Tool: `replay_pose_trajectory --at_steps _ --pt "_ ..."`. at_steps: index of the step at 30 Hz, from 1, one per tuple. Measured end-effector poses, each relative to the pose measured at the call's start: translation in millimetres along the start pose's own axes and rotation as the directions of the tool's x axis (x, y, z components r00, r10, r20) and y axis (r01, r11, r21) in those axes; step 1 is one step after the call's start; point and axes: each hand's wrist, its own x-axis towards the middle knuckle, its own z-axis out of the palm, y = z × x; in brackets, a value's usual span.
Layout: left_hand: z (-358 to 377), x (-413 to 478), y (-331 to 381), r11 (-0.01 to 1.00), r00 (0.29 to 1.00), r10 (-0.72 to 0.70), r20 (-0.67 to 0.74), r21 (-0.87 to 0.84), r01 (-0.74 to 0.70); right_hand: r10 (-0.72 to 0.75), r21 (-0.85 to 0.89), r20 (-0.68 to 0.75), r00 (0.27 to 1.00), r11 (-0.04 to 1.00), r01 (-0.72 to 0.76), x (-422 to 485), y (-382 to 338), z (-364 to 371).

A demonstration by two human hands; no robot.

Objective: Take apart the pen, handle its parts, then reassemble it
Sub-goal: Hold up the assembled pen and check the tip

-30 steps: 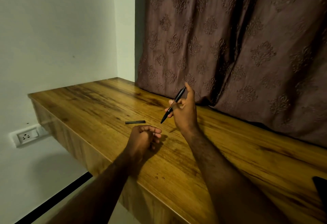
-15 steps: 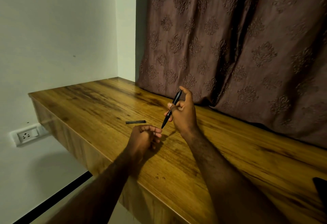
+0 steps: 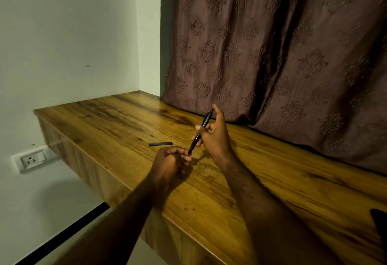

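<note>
**Head view: the pen's tip brought to the waiting hand.**

Nearest the viewer, the left hand (image 3: 169,160) rests on the wooden table (image 3: 293,170) with its fingers curled inward. It has barely shifted over the last second. What has changed is the pen (image 3: 201,130), whose lower tip stood clear above this hand a second ago. The tip has since dropped to the left fingertips and now appears to touch them. Whether they pinch the tip, or hide a small part, cannot be told.

Just beyond, the right hand (image 3: 213,137) grips the pen at mid-barrel between thumb and curled fingers. The forefinger is extended up beside the pen's top end, and the barrel slopes down toward the left hand.

Past the left fingertips, apart from both hands, a loose dark part (image 3: 160,143) lies flat on the table. The pen is therefore probably still incomplete. The closing of the hands suggests work at the tip end, either unscrewing or refitting.

Farthest, behind the right hand, hangs a patterned curtain (image 3: 272,55).
</note>
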Motion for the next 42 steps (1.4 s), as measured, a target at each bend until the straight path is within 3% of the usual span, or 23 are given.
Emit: replay_pose_trajectory --at_steps 42 --pt "-4 14 -12 1.000 1.000 0.015 -0.004 0.007 -0.015 -0.062 0.003 -0.054 0.997 0.998 0.062 -2 -6 -1"
